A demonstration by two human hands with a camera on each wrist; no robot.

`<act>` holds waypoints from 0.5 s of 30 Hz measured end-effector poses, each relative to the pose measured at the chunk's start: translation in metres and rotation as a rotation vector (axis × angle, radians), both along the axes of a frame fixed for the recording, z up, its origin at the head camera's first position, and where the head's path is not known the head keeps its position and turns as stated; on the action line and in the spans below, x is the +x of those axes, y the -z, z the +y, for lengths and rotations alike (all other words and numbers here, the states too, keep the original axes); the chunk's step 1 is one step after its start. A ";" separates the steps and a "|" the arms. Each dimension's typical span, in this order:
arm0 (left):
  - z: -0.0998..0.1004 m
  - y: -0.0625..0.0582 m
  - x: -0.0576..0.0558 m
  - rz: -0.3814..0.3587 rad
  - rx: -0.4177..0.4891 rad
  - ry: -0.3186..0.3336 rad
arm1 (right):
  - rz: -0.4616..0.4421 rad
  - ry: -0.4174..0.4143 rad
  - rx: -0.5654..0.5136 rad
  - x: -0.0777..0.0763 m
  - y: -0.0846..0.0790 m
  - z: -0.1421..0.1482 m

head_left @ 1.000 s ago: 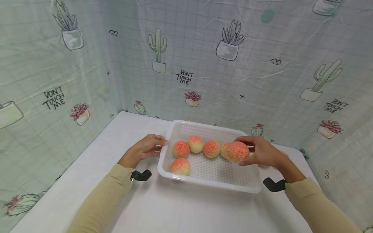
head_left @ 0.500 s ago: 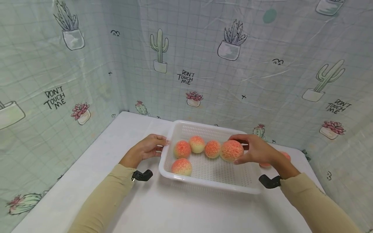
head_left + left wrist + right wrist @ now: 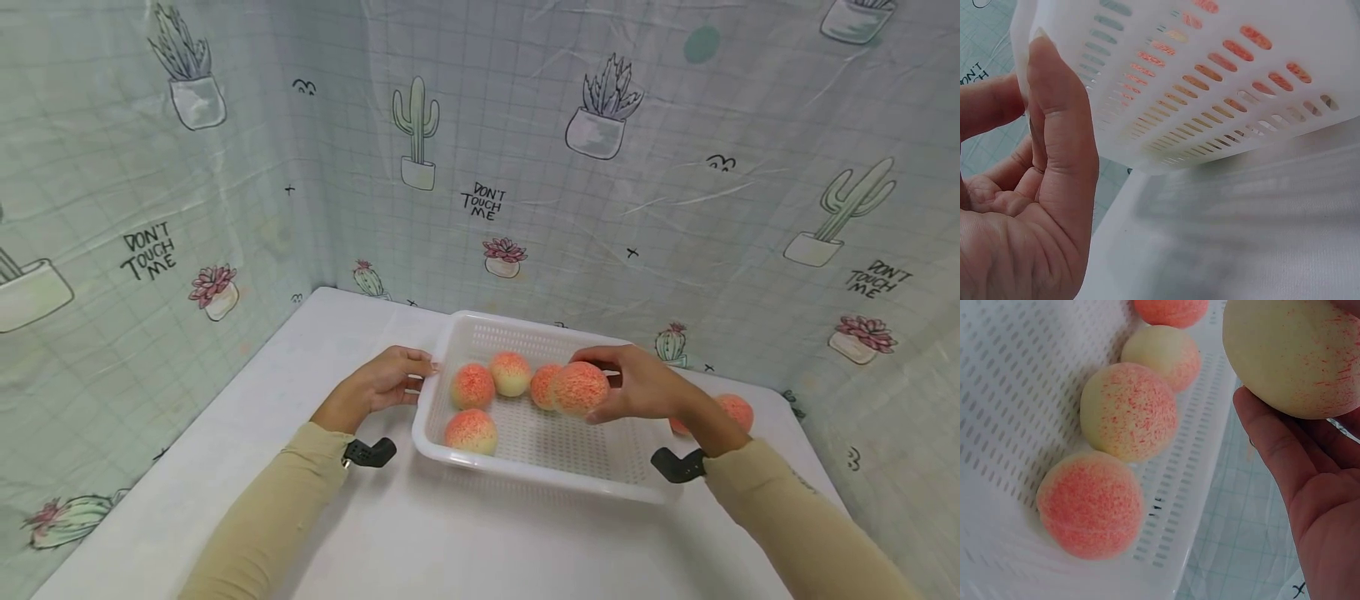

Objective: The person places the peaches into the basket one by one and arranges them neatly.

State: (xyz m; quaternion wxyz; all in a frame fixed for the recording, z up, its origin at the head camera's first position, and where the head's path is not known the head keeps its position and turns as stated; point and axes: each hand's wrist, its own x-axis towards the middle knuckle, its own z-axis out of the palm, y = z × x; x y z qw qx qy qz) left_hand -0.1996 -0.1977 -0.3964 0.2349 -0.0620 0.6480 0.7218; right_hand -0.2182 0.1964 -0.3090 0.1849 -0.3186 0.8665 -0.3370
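A white perforated plastic basket [image 3: 525, 433] stands on the table with several peaches in it. The left hand [image 3: 382, 383] holds the basket's left rim between thumb and fingers; the left wrist view shows its thumb [image 3: 1063, 137] on the outer face of the wall. Above the right half of the basket, the right hand [image 3: 637, 383] grips a red-and-yellow peach [image 3: 580, 388], thumb and fingers spread around it. This peach [image 3: 1291, 356] shows its pale side in the right wrist view. Inside the basket, peaches [image 3: 471, 432] cluster at the left and along the back.
Two more peaches [image 3: 735, 411] lie on the white table [image 3: 450, 550] right of the basket, one of them mostly behind the right forearm. Curtains [image 3: 525, 167] printed with potted cacti hang close behind the basket and at both sides.
The right hand has moved left over the basket, carrying the peach with it. The left hand keeps its hold on the rim, and the view has shifted slightly.
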 end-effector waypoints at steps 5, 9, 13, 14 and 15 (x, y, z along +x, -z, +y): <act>0.000 0.000 -0.001 -0.009 0.002 -0.011 | -0.005 -0.025 -0.006 -0.003 0.000 -0.006; 0.000 -0.001 0.000 -0.006 -0.006 -0.012 | -0.018 -0.038 -0.012 -0.006 0.001 -0.011; 0.000 -0.001 0.000 -0.004 -0.018 -0.005 | -0.021 -0.066 -0.026 -0.006 0.003 -0.017; 0.000 -0.001 0.000 -0.006 -0.018 -0.007 | -0.019 -0.074 -0.030 -0.006 0.003 -0.019; 0.000 -0.001 0.000 -0.008 -0.019 -0.008 | -0.014 -0.085 -0.034 -0.007 0.003 -0.020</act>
